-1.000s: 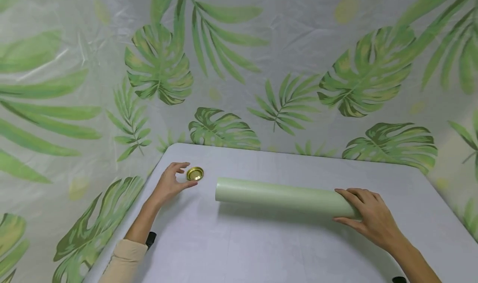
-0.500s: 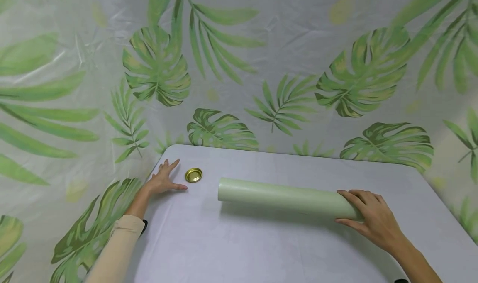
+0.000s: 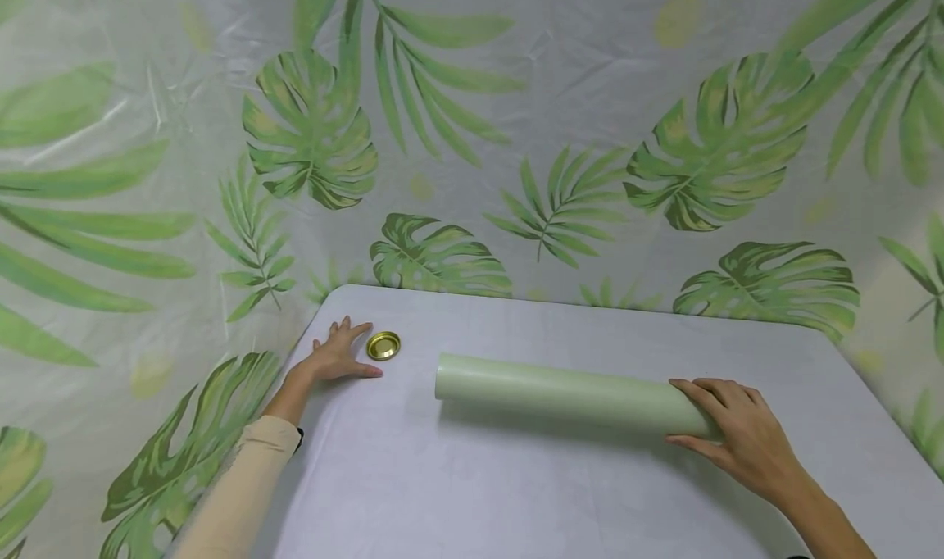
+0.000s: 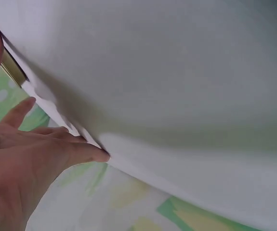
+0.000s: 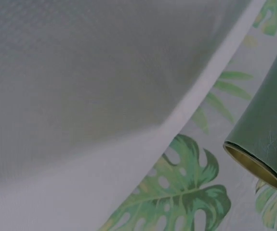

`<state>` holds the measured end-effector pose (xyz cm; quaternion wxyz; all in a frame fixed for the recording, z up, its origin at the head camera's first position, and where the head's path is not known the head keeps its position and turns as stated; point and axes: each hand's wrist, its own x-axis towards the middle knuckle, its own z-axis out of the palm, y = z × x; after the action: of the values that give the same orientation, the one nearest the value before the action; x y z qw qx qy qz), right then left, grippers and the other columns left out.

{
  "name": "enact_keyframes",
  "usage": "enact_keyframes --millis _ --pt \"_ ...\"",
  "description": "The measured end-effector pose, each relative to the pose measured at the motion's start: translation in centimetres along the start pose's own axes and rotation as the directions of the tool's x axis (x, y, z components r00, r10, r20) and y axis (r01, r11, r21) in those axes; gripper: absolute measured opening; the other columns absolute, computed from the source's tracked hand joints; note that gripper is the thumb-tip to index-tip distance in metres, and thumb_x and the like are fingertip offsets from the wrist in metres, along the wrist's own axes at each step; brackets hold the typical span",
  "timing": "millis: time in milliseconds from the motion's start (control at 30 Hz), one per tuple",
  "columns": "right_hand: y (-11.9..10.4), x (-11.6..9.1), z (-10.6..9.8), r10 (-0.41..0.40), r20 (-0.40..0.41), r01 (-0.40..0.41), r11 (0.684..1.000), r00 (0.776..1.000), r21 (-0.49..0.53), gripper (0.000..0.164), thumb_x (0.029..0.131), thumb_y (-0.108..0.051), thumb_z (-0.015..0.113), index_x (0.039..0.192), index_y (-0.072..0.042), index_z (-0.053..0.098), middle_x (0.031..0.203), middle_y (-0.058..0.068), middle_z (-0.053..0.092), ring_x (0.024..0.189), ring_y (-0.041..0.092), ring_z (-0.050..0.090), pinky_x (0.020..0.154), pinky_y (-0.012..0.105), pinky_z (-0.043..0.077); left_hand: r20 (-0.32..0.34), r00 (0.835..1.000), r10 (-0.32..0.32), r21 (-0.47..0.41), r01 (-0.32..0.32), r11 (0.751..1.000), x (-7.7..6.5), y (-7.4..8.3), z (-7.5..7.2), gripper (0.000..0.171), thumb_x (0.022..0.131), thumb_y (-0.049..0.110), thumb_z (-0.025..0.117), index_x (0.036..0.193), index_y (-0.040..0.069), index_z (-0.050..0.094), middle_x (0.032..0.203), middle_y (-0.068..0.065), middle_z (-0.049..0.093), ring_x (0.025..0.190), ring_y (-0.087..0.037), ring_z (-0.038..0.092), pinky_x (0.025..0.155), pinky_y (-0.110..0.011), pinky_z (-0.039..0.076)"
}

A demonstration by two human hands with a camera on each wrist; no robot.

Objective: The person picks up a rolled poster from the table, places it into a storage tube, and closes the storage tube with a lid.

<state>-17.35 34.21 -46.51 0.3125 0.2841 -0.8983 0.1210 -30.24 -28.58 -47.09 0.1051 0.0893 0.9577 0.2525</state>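
Observation:
A small round gold lid [image 3: 383,346] lies on the white table near its far left corner. Beside it is my left hand [image 3: 339,358], thumb and fingers spread on the lid's left side. In the left wrist view, fingertips [image 4: 103,157] of this hand rest on the tabletop, and a gold edge of the lid [image 4: 13,70] shows past the hand. My right hand [image 3: 741,432] grips a long pale green tube [image 3: 560,391] round its right end, holding it sideways above the table. The right wrist view shows a gold-lined end of the tube [image 5: 268,120].
A white-covered table [image 3: 472,493] with rounded corners spreads under both hands. Directly behind and to the left of it hangs a leaf-patterned sheet [image 3: 575,75]. The tube casts a shadow on the tabletop.
My left hand drew back leftward from the lid with fingers spread, then came in closer to it again. The tube and right hand shifted slightly to the right.

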Motion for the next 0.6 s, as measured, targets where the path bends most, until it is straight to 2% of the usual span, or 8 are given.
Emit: enact_keyframes --millis 133,233,300,500,600 --pt "0.1 -0.2 0.0 -0.007 -0.008 0.007 1.0 1.0 -0.009 0.081 0.078 -0.072 0.073 0.136 -0.017 0.068 0.111 0.011 0.068 0.104 0.033 0.062 0.09 0.054 0.044 0.006 1.0 0.01 0.007 -0.01 1.0 0.6 0.4 0.3 0.106 0.08 0.051 0.087 0.16 0.006 0.034 0.164 -0.043 0.004 0.151 -0.065 0.0 0.109 -0.089 0.004" --pt "0.1 -0.2 0.1 -0.008 -0.015 0.008 1.0 1.0 -0.013 0.082 0.08 -0.077 0.067 0.136 -0.017 0.068 0.111 0.011 0.068 0.103 0.033 0.063 0.089 0.054 0.044 0.016 1.0 0.011 0.01 -0.011 1.0 1.1 0.5 0.5 0.104 0.081 0.052 0.086 0.16 0.009 0.036 0.165 -0.041 0.005 0.152 -0.064 -0.001 0.11 -0.089 0.003" --pt "0.1 -0.3 0.1 -0.008 -0.017 0.008 1.0 1.0 -0.012 0.082 0.083 -0.08 0.062 0.136 -0.017 0.068 0.111 0.01 0.068 0.103 0.033 0.062 0.089 0.054 0.044 0.017 1.0 0.016 0.005 -0.016 1.0 1.4 0.6 0.6 0.1 0.082 0.051 0.085 0.16 0.01 0.037 0.165 -0.041 0.005 0.152 -0.064 -0.001 0.109 -0.089 0.002" --pt "0.2 -0.2 0.3 -0.011 -0.013 0.011 1.0 1.0 -0.006 0.082 0.083 -0.079 0.062 0.137 -0.018 0.068 0.111 0.01 0.068 0.103 0.032 0.062 0.09 0.052 0.043 0.01 1.0 0.014 -0.014 -0.014 1.0 1.7 0.8 0.7 0.093 0.086 0.049 0.082 0.159 0.009 0.04 0.167 -0.038 0.006 0.153 -0.062 -0.003 0.111 -0.088 0.0" --pt "0.2 -0.3 0.4 -0.009 -0.014 0.008 1.0 1.0 -0.008 0.082 0.085 -0.081 0.057 0.137 -0.018 0.068 0.111 0.01 0.068 0.103 0.032 0.062 0.09 0.052 0.043 0.003 1.0 0.019 -0.02 -0.019 1.0 1.7 1.0 0.7 0.092 0.086 0.048 0.083 0.158 0.008 0.041 0.167 -0.038 0.007 0.153 -0.062 -0.002 0.111 -0.087 0.001"
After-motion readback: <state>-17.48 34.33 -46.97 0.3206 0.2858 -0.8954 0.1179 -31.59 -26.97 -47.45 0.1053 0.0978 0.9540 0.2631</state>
